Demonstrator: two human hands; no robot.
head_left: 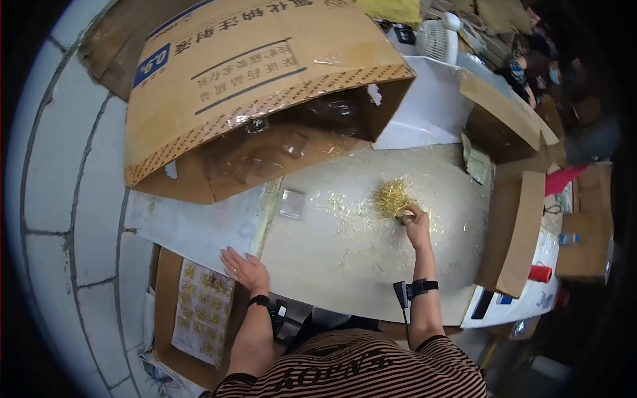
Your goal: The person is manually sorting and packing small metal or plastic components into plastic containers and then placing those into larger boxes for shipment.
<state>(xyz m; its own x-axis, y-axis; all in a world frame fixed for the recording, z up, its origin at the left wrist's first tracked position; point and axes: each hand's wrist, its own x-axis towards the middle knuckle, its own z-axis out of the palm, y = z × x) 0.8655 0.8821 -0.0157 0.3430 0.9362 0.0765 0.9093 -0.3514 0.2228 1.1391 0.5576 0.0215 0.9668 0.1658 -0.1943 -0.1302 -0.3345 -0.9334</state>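
Note:
On the pale tabletop [318, 259] lies a heap of thin gold-coloured sticks, like small pins [391, 198], with loose ones scattered around it. My right hand [417, 227] is at the heap's near right side, its fingers closed in a pinch. Something small and greyish shows at the fingertips, too little to name. My left hand [245, 268] rests flat with fingers spread near the table's left front edge, holding nothing. Between the heap and the large carton lies a small clear square packet [292, 203].
A big brown carton [265, 73] lies on its side at the back left, clear plastic bags inside. Below my left hand, an open box [164, 305] holds a sheet with several gold clusters [199, 312]. Cardboard walls [514, 232] border the right side. Behind stands a white fan [434, 40].

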